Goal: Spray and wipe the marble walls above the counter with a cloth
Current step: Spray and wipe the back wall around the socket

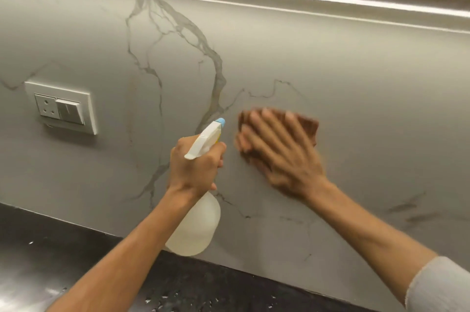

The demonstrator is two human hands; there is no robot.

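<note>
A veined marble wall [330, 70] rises behind the dark tabletop [50, 248]. The left grip [195, 166] is clamped round the neck of a white bottle [195, 225] held near the wall. Just beside it the right grip [282, 156], fingers straight and blurred, presses a brown cloth [309, 128] flat on the wall.

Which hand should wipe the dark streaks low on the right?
Right: the right hand presses the cloth on the wall, nearer the streaks; the left hand grips the spray bottle.
</note>
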